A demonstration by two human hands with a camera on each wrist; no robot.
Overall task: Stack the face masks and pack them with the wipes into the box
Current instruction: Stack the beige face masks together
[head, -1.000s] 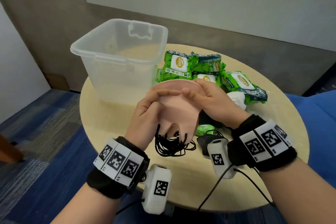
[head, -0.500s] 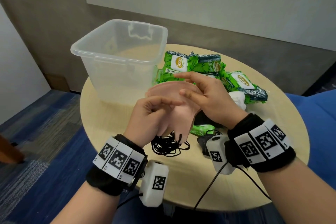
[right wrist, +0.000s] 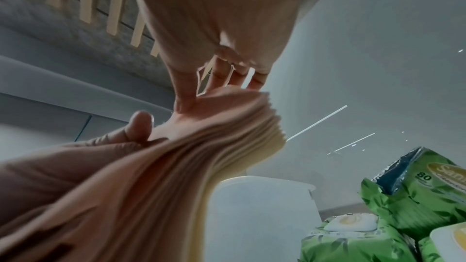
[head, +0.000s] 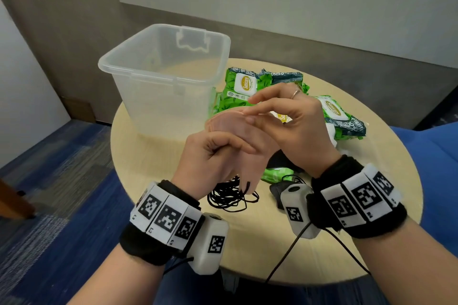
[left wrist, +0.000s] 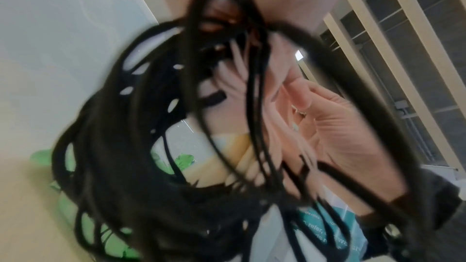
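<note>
Pink mask stack (head: pixel 244 131) gripped by left hand (head: pixel 210 158); right hand (head: pixel 295 126) fingers (head: pixel 262 109) loosely spread.

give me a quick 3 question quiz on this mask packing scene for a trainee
1. True or false: the box already holds wipes.
2. Which hand grips the mask stack: A left, B right, C neither?
3. Fill in: the wipes lie on the ____ beside the box.

Key
1. False; the box looks empty.
2. A; the left hand grips the stack, and the right hand has its fingers spread at the stack's top edge.
3. Table.
</note>
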